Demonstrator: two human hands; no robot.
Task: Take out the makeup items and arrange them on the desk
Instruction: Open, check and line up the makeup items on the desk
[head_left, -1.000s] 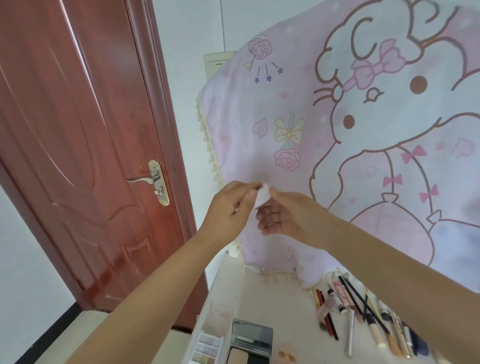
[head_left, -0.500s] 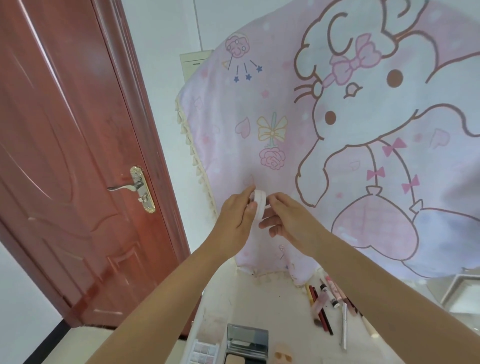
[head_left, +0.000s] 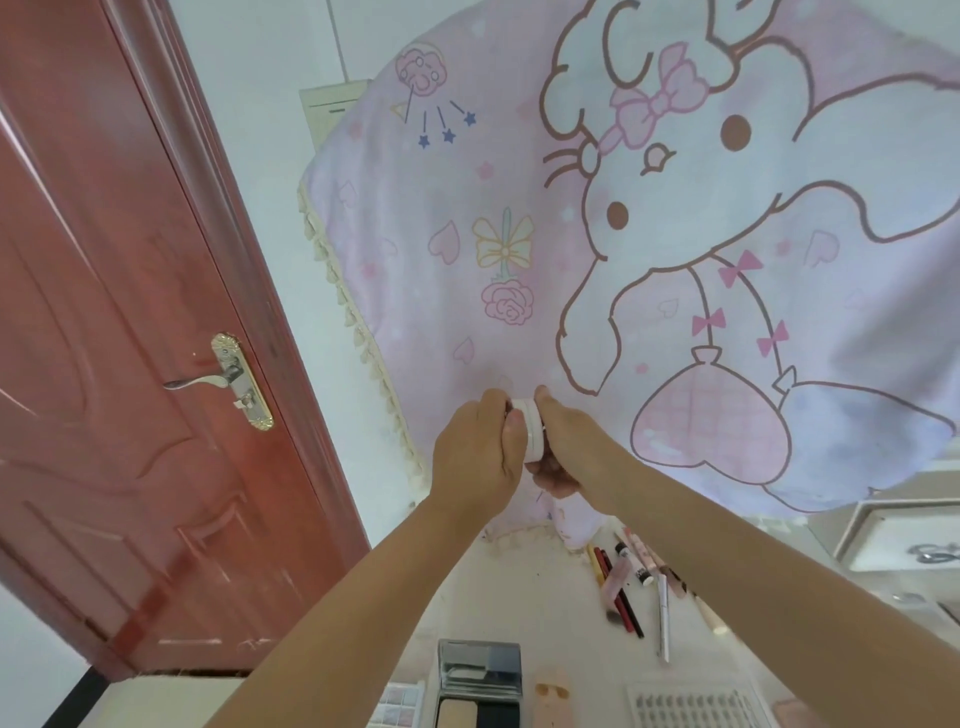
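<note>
Both hands hold a small round white jar (head_left: 533, 429) up in front of the pink cartoon cloth. My left hand (head_left: 478, 451) grips its left side with thumb and fingers curled over it. My right hand (head_left: 566, 448) grips its right side from behind. On the pale desk (head_left: 519, 597) below lie several pens and pencils (head_left: 626, 587), an open compact with mirror (head_left: 479, 683), an eyeshadow palette (head_left: 397, 705) and a tray of false lashes (head_left: 693, 707).
A pink cartoon-print cloth (head_left: 675, 234) with tassel trim hangs behind the desk. A red-brown door (head_left: 119, 364) with a metal handle (head_left: 228, 382) stands at the left. A white drawer unit (head_left: 904, 535) sits at the right.
The view has tilted and shifted; the hands with the white jar have come lower and closer together, and both now clasp the jar's sides.
</note>
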